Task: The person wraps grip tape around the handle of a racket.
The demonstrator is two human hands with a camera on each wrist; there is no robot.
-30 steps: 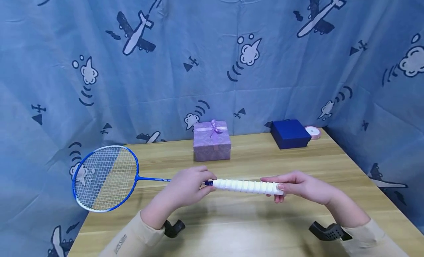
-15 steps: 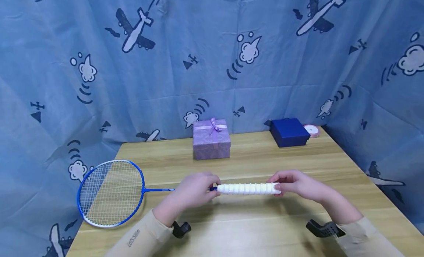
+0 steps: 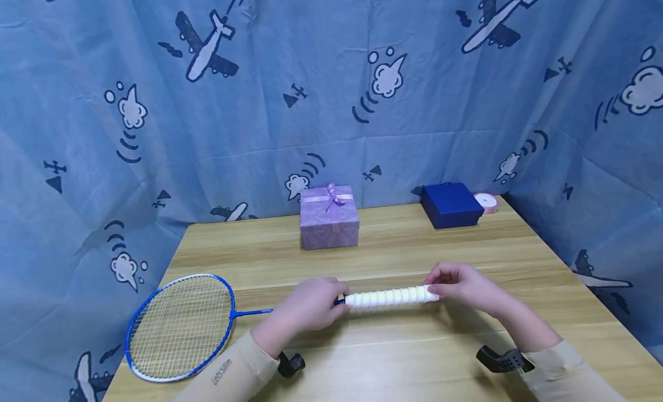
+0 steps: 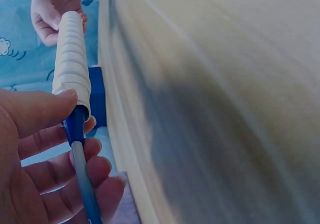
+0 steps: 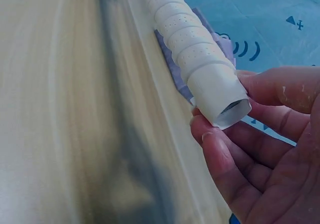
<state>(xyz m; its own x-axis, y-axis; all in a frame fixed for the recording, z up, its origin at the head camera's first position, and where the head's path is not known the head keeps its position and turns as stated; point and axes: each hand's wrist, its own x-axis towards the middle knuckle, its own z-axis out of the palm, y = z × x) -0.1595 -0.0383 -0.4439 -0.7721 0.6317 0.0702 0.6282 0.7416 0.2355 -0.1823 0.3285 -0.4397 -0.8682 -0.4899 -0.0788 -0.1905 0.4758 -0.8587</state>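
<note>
A blue and white badminton racket (image 3: 181, 327) lies across the view, its strung head at the left and its white wrapped handle (image 3: 391, 297) at the right. My left hand (image 3: 313, 305) grips it where the blue shaft meets the handle; in the left wrist view the thumb presses the lower edge of the white wrap (image 4: 72, 58) and the fingers curl beneath. At the butt end, my right hand (image 3: 463, 288) pinches the handle between thumb and fingers. The right wrist view shows the wrap (image 5: 217, 91) spiralled in ridges, with a hollow rim of wrap at the butt.
On the wooden table (image 3: 248, 246), a purple gift box (image 3: 329, 220) with a ribbon bow stands at the back. Farther right are a dark blue box (image 3: 452, 206) and a pink ribbon roll (image 3: 487, 203). A blue curtain (image 3: 331, 102) with airplane prints hangs behind.
The racket's head has come down and slightly right, tilting the racket. The left hand has moved a little right and down with it; the right hand still holds the handle end.
</note>
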